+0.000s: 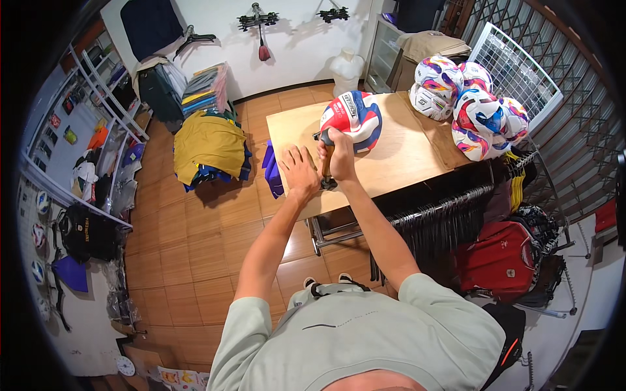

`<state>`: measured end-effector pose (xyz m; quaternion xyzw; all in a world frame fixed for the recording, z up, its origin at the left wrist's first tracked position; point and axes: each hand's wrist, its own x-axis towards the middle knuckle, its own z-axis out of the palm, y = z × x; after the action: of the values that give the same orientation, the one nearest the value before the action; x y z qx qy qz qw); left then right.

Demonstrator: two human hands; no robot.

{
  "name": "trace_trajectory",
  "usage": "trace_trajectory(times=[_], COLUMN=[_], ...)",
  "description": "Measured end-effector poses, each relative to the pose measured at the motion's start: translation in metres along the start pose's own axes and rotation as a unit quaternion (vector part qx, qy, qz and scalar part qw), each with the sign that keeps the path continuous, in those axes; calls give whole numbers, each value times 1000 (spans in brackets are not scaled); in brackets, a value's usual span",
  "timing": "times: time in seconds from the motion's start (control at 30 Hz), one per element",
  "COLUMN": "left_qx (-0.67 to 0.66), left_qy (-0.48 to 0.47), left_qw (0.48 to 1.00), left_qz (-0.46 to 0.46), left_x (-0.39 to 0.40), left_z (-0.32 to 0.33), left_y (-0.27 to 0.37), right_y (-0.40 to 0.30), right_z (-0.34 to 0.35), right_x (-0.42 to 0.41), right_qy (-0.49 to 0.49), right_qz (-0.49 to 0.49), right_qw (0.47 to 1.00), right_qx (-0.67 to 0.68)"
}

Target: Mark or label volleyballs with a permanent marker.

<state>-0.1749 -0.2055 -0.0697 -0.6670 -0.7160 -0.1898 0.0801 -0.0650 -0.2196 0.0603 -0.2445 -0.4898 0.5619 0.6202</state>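
A red, white and blue volleyball [351, 121] rests on the light plywood tabletop [391, 163]. Just in front of it, my right hand [341, 159] is closed around the dark-topped handle of a hand ball pump [327, 168], which stands upright near the table's front edge. Its dark base [328, 184] meets the tabletop. My left hand [299, 171] lies on the wood to the left of the pump with its fingers spread. Whether its thumb touches the pump cannot be told. No link between pump and ball shows clearly.
Several footballs [477, 110] are piled at the table's right end. A rail of black hangers [440, 210] runs along the near right side. Purple fabric [272, 171] hangs by the left edge. Folded mustard clothing [210, 146] is stacked beyond it, left of the table.
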Motion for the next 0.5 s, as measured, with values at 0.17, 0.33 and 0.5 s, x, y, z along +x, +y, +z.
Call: trace_trajectory(times=[0.17, 0.33, 0.5], left_qx=[-28, -20, -17], left_qy=[10, 16, 11], left_qw=[1000, 1000, 1000], left_qz=[4, -5, -4], left_x=[1, -2, -2], left_z=[-2, 1, -5], left_y=[5, 3, 6], right_y=[21, -5, -67], right_z=[-13, 1, 28], right_x=[-14, -8, 11], right_qy=[24, 17, 18], right_qz=[41, 20, -35], right_qw=[998, 999, 999], right_qx=[-35, -24, -14])
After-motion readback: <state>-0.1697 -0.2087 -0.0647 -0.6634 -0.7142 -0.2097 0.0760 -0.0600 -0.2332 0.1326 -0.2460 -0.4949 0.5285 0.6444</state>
